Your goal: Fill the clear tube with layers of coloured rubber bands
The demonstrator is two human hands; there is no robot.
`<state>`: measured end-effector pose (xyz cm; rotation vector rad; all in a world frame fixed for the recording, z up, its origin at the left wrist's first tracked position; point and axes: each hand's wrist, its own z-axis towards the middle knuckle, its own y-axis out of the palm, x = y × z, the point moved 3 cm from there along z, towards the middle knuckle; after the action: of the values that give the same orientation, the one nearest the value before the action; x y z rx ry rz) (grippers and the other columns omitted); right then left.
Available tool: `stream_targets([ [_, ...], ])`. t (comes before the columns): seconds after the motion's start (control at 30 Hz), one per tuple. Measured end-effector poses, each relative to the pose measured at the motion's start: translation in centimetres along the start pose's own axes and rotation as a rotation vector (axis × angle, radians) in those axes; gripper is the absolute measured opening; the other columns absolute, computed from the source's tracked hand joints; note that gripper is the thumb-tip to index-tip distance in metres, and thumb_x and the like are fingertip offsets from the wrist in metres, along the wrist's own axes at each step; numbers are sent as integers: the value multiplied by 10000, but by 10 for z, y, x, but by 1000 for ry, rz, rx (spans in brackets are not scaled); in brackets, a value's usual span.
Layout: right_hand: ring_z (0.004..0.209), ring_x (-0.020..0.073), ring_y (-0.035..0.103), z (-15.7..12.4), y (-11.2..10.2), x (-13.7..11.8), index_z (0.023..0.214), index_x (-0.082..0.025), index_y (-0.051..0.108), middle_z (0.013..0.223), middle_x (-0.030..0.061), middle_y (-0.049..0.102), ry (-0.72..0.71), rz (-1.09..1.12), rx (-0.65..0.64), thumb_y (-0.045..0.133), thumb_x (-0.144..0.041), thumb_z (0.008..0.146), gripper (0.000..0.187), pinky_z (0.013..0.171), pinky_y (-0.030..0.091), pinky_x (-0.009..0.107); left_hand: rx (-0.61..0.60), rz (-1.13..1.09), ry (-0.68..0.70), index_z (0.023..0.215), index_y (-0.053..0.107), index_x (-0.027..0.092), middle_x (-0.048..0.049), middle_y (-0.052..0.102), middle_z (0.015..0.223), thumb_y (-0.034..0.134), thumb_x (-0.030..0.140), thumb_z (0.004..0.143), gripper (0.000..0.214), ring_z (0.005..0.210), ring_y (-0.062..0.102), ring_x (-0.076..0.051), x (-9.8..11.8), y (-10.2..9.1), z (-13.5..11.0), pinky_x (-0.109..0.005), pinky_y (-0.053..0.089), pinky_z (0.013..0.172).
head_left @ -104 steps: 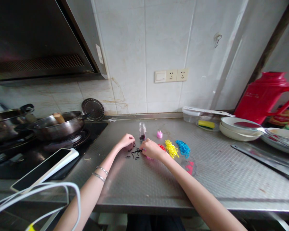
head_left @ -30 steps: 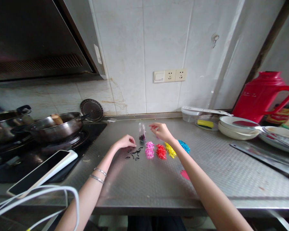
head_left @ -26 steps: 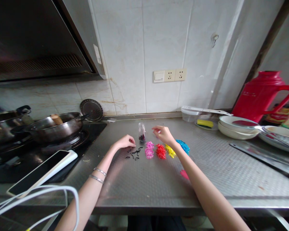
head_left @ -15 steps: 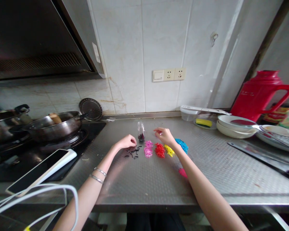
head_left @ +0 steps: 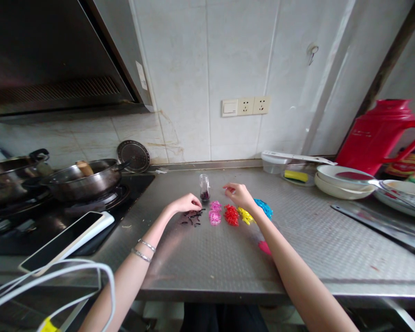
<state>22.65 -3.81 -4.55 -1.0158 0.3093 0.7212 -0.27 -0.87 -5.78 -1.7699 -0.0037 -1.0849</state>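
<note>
My left hand (head_left: 188, 203) is closed, fingertips pinched low over a scatter of small black strips (head_left: 192, 218) on the counter. Whatever lies between those fingers is too small to make out. Just beyond stands an upright clear glass jar (head_left: 204, 186) with dark pieces in its bottom. My right hand (head_left: 240, 194) hovers to the right of the jar, its fingers curled together; I cannot make out anything in them. Small heaps in a row look like tiny rubber bands: pink (head_left: 215, 214), red (head_left: 231, 215), yellow (head_left: 245, 215) and blue (head_left: 264, 208), the last two partly behind my right arm.
A phone (head_left: 64, 240) on a white block and white cables (head_left: 110, 276) lie at left, by pans (head_left: 86, 184) on the stove. At right are a knife (head_left: 376, 228), bowls (head_left: 346, 187), a yellow sponge (head_left: 295, 176) and a red thermos (head_left: 373, 138). A bright pink item (head_left: 264, 247) touches my right forearm.
The whole view has shifted slightly. My left fingertips have moved a little to the right over the black strips. My right hand stays beside the jar, nearly unchanged.
</note>
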Motion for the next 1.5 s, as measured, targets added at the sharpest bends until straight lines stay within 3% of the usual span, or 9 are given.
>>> stream_targets([
  [0.17,693,142,592,0,-1,-1,906,-194,679,749,35,668,9,-24,-13,483,-190,714,274,682,441,230,21,130,-29,722,698,127,-44,667,685,615,319,624,231,615,557,-131,5,-9,-7,-204,377,575],
  [0.37,684,141,592,-1,-1,-2,898,-195,678,741,35,668,2,-36,-21,473,-196,726,268,673,438,226,-36,166,-34,719,690,127,-37,654,646,636,375,611,276,555,529,-115,7,-3,-7,-200,351,519],
  [0.53,673,139,590,-1,-1,-2,886,-193,681,737,34,670,-2,-45,-22,475,-191,723,263,662,436,223,-42,169,-58,727,688,133,-26,651,642,661,284,559,227,545,533,-112,10,2,-6,-194,353,504],
  [0.8,677,140,588,-1,0,-3,876,-194,685,731,32,668,-1,-41,-35,477,-177,716,262,678,434,227,-2,245,-70,588,675,148,-20,621,537,560,131,550,122,475,515,-110,23,6,-8,-201,347,478],
  [1.0,685,140,591,-2,0,-5,880,-195,683,746,31,668,-17,-53,-37,468,-181,721,268,673,426,224,-23,319,-43,609,679,145,-35,631,566,531,120,546,162,493,523,-120,23,7,-9,-210,351,488],
  [1.17,687,142,593,-2,0,-5,882,-193,683,755,34,671,-16,-58,-43,463,-183,725,270,660,424,221,-51,256,-29,644,675,134,-25,628,592,530,142,565,165,517,513,-115,16,0,-10,-210,355,510],
  [1.33,685,143,593,-2,-1,-6,889,-192,683,775,38,675,-8,-63,-44,465,-188,728,271,647,422,218,45,134,60,687,661,119,-25,621,663,569,197,604,147,598,518,-113,21,-21,-17,-206,377,577],
  [1.5,691,139,589,-1,-1,-7,905,-191,680,776,39,675,-17,-63,-59,465,-197,734,274,654,419,213,322,-53,199,662,628,124,-48,595,808,603,289,648,167,704,516,-124,22,-44,-19,-243,402,672],
])
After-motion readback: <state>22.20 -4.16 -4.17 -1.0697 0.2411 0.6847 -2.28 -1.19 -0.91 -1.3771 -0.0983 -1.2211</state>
